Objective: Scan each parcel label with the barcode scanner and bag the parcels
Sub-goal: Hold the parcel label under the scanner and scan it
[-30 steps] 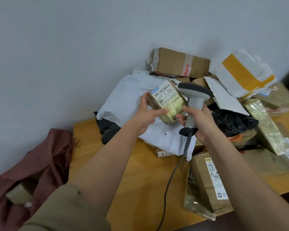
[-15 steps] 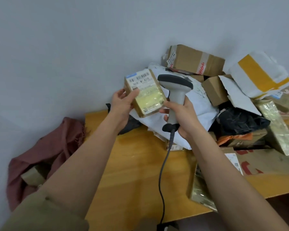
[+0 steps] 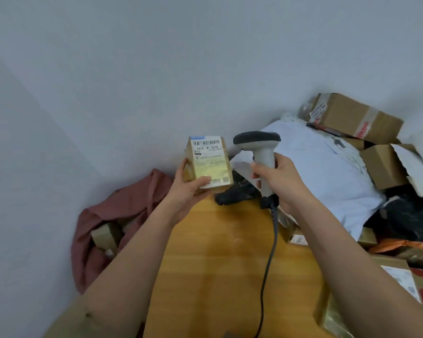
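Parcel (image 3: 208,164), small and taped, label facing the camera, is gripped upright above the wooden table (image 3: 220,264) by the left hand (image 3: 188,191); the right hand (image 3: 279,184) clasps the barcode scanner (image 3: 261,152) beside it.

The small parcel (image 3: 206,164) at centre frame has its lower left corner covered by the left hand (image 3: 189,190); the fine print under its barcode is too small to read. The scanner (image 3: 259,152) grip is wrapped by the right hand (image 3: 279,181), hiding the trigger, and its cable (image 3: 270,259) runs off the bottom edge. Boxes inside the red bag (image 3: 122,215) at lower left show only in part. Parcels at right are cut by the frame edge.
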Action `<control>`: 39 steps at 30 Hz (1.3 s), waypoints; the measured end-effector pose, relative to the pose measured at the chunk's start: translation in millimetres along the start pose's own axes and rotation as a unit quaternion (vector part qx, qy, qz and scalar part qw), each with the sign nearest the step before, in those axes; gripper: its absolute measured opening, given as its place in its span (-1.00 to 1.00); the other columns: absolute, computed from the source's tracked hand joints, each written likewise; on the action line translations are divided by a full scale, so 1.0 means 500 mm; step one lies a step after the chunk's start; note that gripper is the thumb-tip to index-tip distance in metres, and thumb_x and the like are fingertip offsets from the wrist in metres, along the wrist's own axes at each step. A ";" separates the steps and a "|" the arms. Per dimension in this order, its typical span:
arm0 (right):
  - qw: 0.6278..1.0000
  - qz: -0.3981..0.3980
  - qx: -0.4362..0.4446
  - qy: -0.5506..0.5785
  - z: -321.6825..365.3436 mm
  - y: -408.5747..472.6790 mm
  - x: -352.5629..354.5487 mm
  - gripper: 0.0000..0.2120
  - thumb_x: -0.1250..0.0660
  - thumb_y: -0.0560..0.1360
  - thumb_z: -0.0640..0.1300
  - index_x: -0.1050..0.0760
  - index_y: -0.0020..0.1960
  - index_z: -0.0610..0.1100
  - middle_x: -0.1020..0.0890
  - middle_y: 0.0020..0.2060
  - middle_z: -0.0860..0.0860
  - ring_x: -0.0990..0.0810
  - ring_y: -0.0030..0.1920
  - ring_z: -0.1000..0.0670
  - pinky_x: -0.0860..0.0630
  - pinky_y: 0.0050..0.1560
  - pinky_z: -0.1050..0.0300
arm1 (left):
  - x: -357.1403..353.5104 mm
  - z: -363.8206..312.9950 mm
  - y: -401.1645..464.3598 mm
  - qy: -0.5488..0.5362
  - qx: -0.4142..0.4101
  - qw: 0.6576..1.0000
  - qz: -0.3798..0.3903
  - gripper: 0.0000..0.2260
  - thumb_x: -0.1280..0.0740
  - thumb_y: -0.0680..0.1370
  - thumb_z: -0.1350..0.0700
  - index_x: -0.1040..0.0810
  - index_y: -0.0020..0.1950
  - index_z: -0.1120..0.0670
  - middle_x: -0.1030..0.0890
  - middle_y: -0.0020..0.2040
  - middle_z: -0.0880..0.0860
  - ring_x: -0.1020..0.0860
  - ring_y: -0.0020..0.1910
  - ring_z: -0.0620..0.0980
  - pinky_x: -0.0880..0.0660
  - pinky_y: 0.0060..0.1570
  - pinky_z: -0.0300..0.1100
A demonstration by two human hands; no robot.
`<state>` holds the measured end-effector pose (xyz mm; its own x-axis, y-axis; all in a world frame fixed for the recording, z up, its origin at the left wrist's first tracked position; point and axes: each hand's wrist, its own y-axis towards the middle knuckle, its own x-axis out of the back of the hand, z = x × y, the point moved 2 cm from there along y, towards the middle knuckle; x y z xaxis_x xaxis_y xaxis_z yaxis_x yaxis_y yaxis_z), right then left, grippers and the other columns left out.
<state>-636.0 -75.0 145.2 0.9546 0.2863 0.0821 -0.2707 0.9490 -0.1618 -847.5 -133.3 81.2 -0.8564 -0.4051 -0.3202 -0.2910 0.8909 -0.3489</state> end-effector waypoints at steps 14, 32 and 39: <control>0.983 0.181 -0.029 0.003 0.126 -0.043 -0.090 -0.63 -0.23 0.64 0.07 -0.55 0.17 -0.23 -0.58 -0.21 -0.01 -0.55 -0.44 0.17 -0.48 -0.40 0.29 | 0.151 0.036 -0.009 -0.069 0.073 0.983 -0.153 -0.46 -0.42 0.48 0.31 -0.34 0.43 0.15 -0.59 0.18 0.08 -0.56 0.09 -0.01 -0.42 0.29 -0.07; 0.981 0.192 0.005 -0.040 0.207 -0.089 -0.031 -0.63 -0.27 0.62 0.01 -0.55 0.10 -0.34 -0.58 -0.46 0.05 -0.49 -0.50 0.10 -0.46 -0.46 0.27 | 0.152 0.071 0.005 -0.080 0.125 0.968 -0.203 -0.57 -0.43 0.49 0.27 -0.45 0.34 0.12 -0.61 0.09 0.05 -0.57 0.02 -0.04 -0.48 0.02 -0.17; 0.979 0.200 -0.003 -0.024 0.221 -0.101 0.003 -0.61 -0.26 0.62 -0.02 -0.51 0.16 -0.36 -0.59 -0.48 0.09 -0.49 -0.51 0.11 -0.45 -0.48 0.28 | 0.139 0.084 0.003 -0.080 0.125 0.967 -0.209 -0.61 -0.40 0.50 0.31 -0.46 0.31 0.12 -0.58 0.21 0.08 -0.55 0.04 -0.03 -0.47 -0.01 -0.17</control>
<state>-634.7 -108.0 262.2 0.7647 0.6419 0.0571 -0.6216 0.7581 -0.1973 -889.8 -169.0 21.6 -0.6031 -0.7634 -0.2311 -0.4673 0.5730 -0.6733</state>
